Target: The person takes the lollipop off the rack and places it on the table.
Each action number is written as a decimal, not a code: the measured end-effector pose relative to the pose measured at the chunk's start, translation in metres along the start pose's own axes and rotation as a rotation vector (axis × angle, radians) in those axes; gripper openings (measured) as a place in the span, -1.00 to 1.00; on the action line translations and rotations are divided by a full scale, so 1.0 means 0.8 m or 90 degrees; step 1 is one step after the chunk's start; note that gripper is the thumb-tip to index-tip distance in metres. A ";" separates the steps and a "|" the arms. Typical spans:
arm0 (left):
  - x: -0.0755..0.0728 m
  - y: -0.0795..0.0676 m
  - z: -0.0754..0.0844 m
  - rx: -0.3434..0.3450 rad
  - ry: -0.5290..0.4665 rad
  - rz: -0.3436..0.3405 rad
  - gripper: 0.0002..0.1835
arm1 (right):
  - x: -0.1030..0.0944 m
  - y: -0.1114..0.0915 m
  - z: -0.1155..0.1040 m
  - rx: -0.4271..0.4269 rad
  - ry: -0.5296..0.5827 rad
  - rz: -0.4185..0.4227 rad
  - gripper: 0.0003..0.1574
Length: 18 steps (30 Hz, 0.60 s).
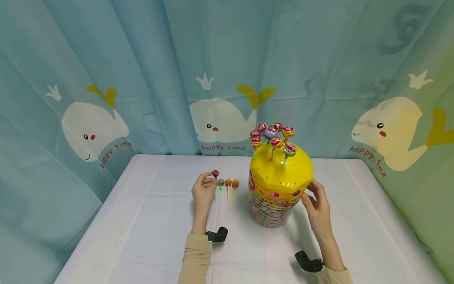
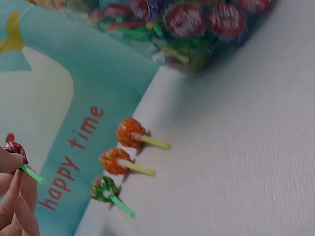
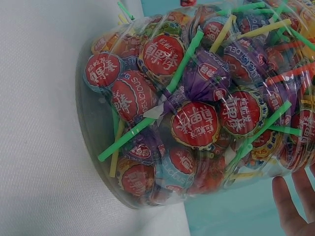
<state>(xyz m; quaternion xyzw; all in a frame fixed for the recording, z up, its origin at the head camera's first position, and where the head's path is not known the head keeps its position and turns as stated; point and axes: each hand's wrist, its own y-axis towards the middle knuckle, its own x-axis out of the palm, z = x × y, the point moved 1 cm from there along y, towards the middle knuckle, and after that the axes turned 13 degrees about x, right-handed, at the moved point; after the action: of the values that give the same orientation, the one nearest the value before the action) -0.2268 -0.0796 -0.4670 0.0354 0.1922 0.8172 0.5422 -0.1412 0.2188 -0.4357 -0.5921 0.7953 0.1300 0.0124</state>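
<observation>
My left hand (image 1: 205, 191) pinches a dark red lollipop (image 1: 215, 173) between thumb and fingers; its green stick shows in the left wrist view. Just right of that hand, a green lollipop (image 1: 221, 184) and two orange lollipops (image 1: 228, 184) lie in a row on the white table. A clear plastic jar (image 1: 269, 215) full of wrapped lollipops stands to their right, under a yellow lid (image 1: 289, 167) with small holes. Several lollipops (image 1: 271, 134) stick upright out of the lid. My right hand (image 1: 318, 211) touches the jar's right side just below the lid, fingers spread along it.
The white table (image 1: 149, 244) runs back to a blue curtain (image 1: 220, 47) printed with whales, which also hangs along both sides. A black wrist camera (image 1: 218, 235) sits on my left wrist and another black camera (image 1: 308, 262) on my right.
</observation>
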 end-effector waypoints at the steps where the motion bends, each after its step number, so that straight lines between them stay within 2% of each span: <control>1: 0.000 0.001 -0.004 -0.010 0.006 -0.004 -0.71 | 0.000 0.000 0.000 0.000 -0.001 0.000 -0.40; 6: 0.000 0.005 -0.019 -0.044 0.048 -0.017 -0.72 | 0.000 0.000 0.000 0.001 -0.004 -0.001 -0.39; 10: 0.001 0.006 -0.029 -0.049 0.080 -0.025 -0.73 | 0.000 0.000 0.001 0.001 -0.005 0.000 -0.39; 18: 0.001 0.006 -0.045 -0.017 0.124 -0.036 -0.75 | 0.000 0.000 0.001 -0.007 0.006 -0.001 -0.39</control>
<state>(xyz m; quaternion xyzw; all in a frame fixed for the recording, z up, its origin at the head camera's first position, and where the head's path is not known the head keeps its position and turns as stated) -0.2410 -0.0908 -0.4986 -0.0566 0.2343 0.8037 0.5441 -0.1415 0.2188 -0.4363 -0.5934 0.7940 0.1319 0.0057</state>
